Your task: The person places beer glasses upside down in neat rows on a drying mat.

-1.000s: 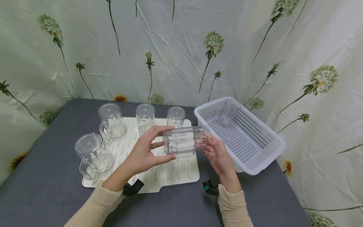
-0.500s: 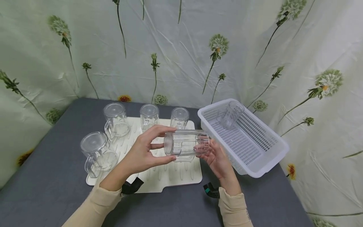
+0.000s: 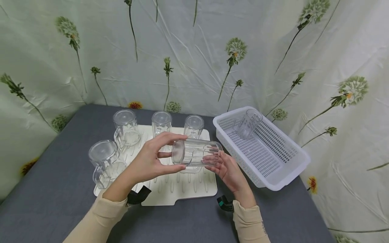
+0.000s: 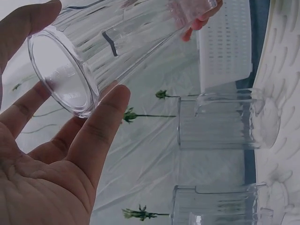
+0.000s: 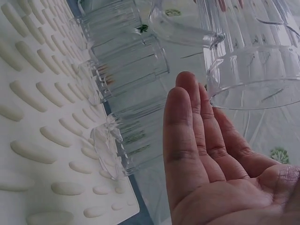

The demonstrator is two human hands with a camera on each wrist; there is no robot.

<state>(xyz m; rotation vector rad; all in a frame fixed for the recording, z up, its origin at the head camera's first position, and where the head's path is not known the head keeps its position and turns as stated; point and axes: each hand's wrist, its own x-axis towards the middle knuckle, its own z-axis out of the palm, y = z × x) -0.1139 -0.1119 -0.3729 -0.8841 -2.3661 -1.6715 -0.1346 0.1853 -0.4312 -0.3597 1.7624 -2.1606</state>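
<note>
A clear glass mug (image 3: 197, 153) lies sideways in the air over the white ridged drying mat (image 3: 164, 195). Its base end is gripped between the thumb and fingers of my left hand (image 3: 152, 160). In the right wrist view the mug's handle (image 5: 187, 30) points toward the mat. My right hand (image 3: 228, 172) is at the rim end with its fingers nearly straight, some showing through the glass; whether they touch the rim is unclear. Several like mugs stand upside down on the mat, among them a front-left mug (image 3: 104, 162) and a back-left mug (image 3: 126, 128).
To the right of the mat is a white perforated basket (image 3: 261, 152), with one glass mug (image 3: 249, 123) leaning inside at its far end. A grey cloth (image 3: 54, 189) covers the table. Behind hangs a flower-printed curtain (image 3: 194, 67).
The head view has shifted slightly. Held by my left hand, the mug has turned a little, showing more of its base, and moved slightly left. My right fingers stay near the rim.
</note>
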